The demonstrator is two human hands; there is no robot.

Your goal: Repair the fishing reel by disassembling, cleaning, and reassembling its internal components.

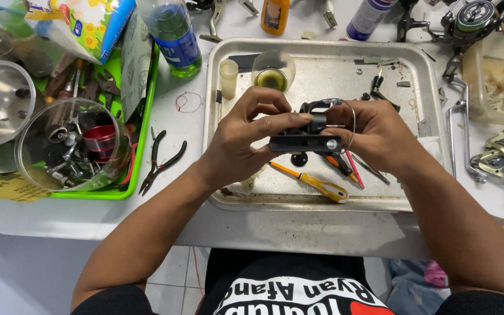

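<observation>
Gripping a black fishing reel part (307, 135) from both sides, the left hand (241, 140) and the right hand (374, 137) hold it just above the metal tray (322, 76), near the middle of the scene. Fingers of both hands are closed around it, and a thin wire bail curves over the right fingers. Under the hands a yellow screwdriver (316, 184) lies in the tray. On the table at the left are black pliers (160, 161), and further left a clear plastic tub (68, 149) of small parts stands in a green tray (141, 140).
</observation>
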